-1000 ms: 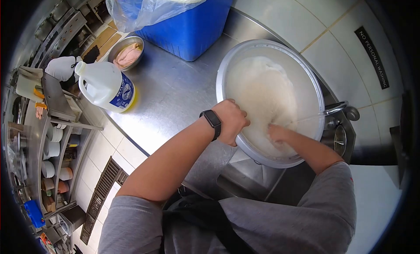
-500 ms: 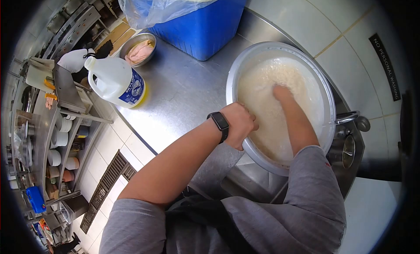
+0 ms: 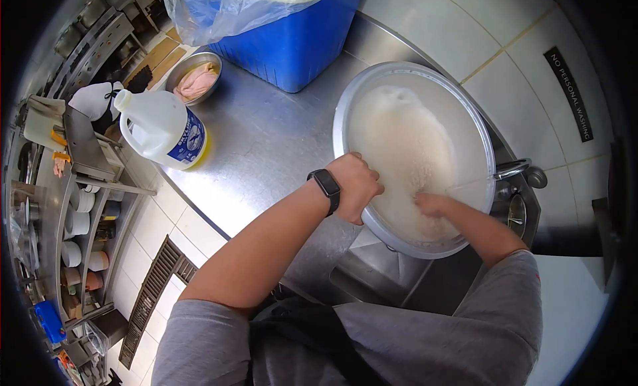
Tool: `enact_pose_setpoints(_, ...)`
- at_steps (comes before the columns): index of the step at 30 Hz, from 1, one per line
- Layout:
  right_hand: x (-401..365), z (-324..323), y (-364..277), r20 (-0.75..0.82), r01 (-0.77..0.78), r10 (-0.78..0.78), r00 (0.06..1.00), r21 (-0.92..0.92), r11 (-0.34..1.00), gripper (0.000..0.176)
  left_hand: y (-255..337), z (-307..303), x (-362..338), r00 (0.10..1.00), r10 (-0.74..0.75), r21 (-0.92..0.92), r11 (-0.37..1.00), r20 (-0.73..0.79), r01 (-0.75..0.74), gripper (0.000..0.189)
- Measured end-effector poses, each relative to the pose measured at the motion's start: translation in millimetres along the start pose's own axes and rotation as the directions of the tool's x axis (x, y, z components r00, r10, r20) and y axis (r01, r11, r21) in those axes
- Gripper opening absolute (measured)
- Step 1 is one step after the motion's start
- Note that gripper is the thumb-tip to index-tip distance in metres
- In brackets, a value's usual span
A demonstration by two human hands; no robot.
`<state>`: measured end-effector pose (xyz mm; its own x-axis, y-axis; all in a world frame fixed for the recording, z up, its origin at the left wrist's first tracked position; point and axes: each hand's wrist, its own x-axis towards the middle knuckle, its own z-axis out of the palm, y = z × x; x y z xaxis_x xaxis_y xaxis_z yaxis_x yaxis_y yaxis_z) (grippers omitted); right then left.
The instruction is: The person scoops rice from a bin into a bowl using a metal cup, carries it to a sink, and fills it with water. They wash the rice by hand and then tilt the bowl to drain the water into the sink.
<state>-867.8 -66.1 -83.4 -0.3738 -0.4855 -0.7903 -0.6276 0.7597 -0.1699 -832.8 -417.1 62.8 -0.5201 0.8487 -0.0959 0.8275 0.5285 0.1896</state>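
Note:
A large round metal basin (image 3: 343, 107) stands tilted over the sink edge, holding cloudy white water with pale grains that look like rice (image 3: 415, 146). My left hand (image 3: 355, 188), with a black watch on the wrist, is closed over the basin's near-left rim. Inside the basin, my right hand (image 3: 432, 205) reaches into the water near the lower right side. Its fingertips are under the cloudy surface, so their closing is hidden. From the metal tap (image 3: 513, 168) at the right, a thin stream appears to run into the basin.
A steel counter (image 3: 266, 130) carries a blue crate (image 3: 292, 47) lined with a plastic bag, a bowl (image 3: 216, 80) with raw pinkish meat, and a plastic jug (image 3: 163, 130) of yellow liquid. Shelves of dishes (image 3: 80, 223) stand at left. Below the basin lies a sink (image 3: 372, 283).
My right hand has moved from the middle of the basin toward its near side, sweeping through the water. My left hand keeps its grip on the rim. The view has shifted slightly.

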Motion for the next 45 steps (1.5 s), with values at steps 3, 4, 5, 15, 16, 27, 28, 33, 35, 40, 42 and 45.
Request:
enact_pose_setpoints(3, 40.1, -12.7, -78.1, -0.172, -0.129, 0.280, 0.945, 0.590, 0.797, 0.022, -1.0, 0.9, 0.4, 1.000, 0.003, -0.013, 1.000, -0.021, -0.003, 0.046)
enact_pose_setpoints(4, 68.1, -5.8, -84.6, -0.211, -0.127, 0.404, 0.890, 0.737, 0.663, 0.019, -0.6, 0.3, 1.1, 1.000, -0.005, -0.025, 1.000, -0.011, 0.004, 0.046)
enact_pose_setpoints(5, 88.5, -8.6, -86.8, -0.388, 0.051, 0.275, 0.880, 0.652, 0.756, 0.021, -0.6, 0.9, 1.4, 1.000, -0.013, -0.038, 0.999, 0.002, 0.013, 0.046)
enact_pose_setpoints(15, 126.8, -129.6, 46.7, -0.242, -0.524, 0.697, 0.675, 0.508, 0.684, 0.054, -0.6, 1.2, 1.6, 1.000, -0.017, -0.032, 0.999, -0.004, 0.017, 0.045)
enact_pose_setpoints(16, 108.1, -125.5, 53.6, -0.308, -0.522, 0.722, 0.620, 0.524, 0.672, 0.053, -0.7, 1.9, 1.7, 1.000, -0.014, -0.017, 1.000, 0.003, 0.014, 0.044)
enact_pose_setpoints(27, -28.3, -20.0, 19.4, -0.003, -0.467, 0.537, 0.844, 0.487, 0.737, 0.027, -0.7, 5.1, 0.0, 0.998, 0.000, -0.027, 1.000, -0.057, -0.002, 0.046)
enact_pose_setpoints(28, -25.8, -8.9, 1.3, -0.045, -0.352, 0.431, 0.901, 0.504, 0.789, 0.027, -2.1, 5.0, 0.0, 0.998, 0.007, -0.024, 1.000, -0.062, -0.008, 0.047)
enact_pose_setpoints(33, 15.5, -37.9, -87.7, -0.138, 0.170, -0.197, 0.971, -0.185, 0.968, 0.026, -2.6, 4.8, -0.1, 0.997, -0.004, -0.060, 0.998, -0.081, -0.001, 0.048)
enact_pose_setpoints(35, 58.7, -28.1, -77.1, -0.179, -0.058, 0.105, 0.978, 0.251, 0.966, 0.039, -2.0, 5.1, 0.6, 0.999, -0.007, -0.064, 0.998, -0.034, 0.005, 0.049)
enact_pose_setpoints(40, 90.2, -32.3, 17.1, -0.442, -0.309, 0.400, 0.803, 0.266, 0.913, 0.053, -3.2, 9.9, 0.5, 0.996, 0.005, -0.053, 0.999, -0.092, -0.010, 0.048)
enact_pose_setpoints(42, 88.5, -53.3, 43.5, -0.364, -0.407, 0.527, 0.768, 0.359, 0.840, 0.043, -3.8, 7.7, 0.4, 0.997, 0.000, -0.051, 0.999, -0.076, -0.004, 0.047)
enact_pose_setpoints(45, 117.5, -77.1, 98.5, -0.169, -0.496, 0.782, 0.600, 0.688, 0.530, 0.035, -3.1, 7.2, 0.7, 0.998, 0.000, -0.045, 0.999, -0.058, -0.003, 0.047)
